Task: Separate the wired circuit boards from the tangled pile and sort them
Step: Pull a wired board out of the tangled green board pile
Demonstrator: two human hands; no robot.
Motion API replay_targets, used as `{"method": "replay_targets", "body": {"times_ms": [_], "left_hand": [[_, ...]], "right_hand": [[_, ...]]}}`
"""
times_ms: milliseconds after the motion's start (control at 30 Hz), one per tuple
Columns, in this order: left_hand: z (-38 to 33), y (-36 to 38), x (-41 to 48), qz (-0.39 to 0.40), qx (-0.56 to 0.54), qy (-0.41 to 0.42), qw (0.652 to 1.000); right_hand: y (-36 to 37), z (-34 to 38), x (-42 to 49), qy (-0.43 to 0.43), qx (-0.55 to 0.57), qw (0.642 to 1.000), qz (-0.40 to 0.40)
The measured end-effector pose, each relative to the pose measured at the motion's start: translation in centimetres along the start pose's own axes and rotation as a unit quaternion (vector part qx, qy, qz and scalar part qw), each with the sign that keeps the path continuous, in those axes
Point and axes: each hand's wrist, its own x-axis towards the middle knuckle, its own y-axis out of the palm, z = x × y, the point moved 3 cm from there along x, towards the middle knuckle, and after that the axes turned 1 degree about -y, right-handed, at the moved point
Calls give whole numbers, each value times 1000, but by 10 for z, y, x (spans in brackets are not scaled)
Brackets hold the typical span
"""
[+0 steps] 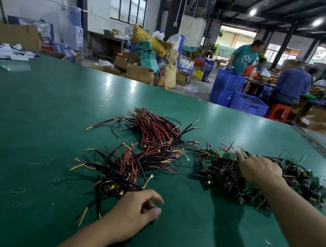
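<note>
Right of the sorted red-black-yellow wire bundles (146,155), the right hand (260,168) lies spread on the tangled green circuit-board pile (225,172), fingers (240,158) released; the left hand (135,207), loosely curled, grasps nothing.

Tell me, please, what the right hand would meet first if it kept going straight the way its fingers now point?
Probably nothing new: the right hand already rests on the tangled pile of circuit boards, its fingers pointing up-left. Beyond the pile's far edge lies bare green table, though depth is hard to judge.
</note>
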Motion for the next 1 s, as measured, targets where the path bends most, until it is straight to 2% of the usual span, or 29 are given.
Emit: {"method": "replay_targets", "body": {"times_ms": [133,200,267,333,433,500,567,667,733,767,867,1000], "left_hand": [[-1,-1,-1,1,5,2,1000],[-2,-1,-2,-4,2,4,1000],[-3,-2,-2,-17,-2,13,1000],[-6,-4,-4,-33,5,31,999],[-11,-9,-8,-69,9,66,995],[-15,-15,-12,-111,15,96,989],[-17,-24,-15,-170,29,116,978],[-9,-47,-15,-312,13,75,947],[6,-65,-11,-386,12,1,922],[15,-71,-8,-394,24,-47,918],[35,-75,-5,-334,77,-149,927],[35,-72,-7,-300,101,-148,937]], "right_hand": [[-11,16,-12,19,17,999,-43],[-20,31,-24,4,20,995,-96],[-28,51,-48,-44,69,979,-186],[-26,77,-86,-117,181,945,-248],[2,123,-150,-245,289,904,-200],[27,148,-174,-301,313,892,-122],[49,160,-182,-321,314,892,-46],[72,163,-184,-356,224,907,-2],[80,162,-184,-363,203,909,-7],[81,161,-184,-361,214,908,-20],[77,159,-182,-356,235,903,-51],[74,158,-185,-367,256,893,-41]]}}
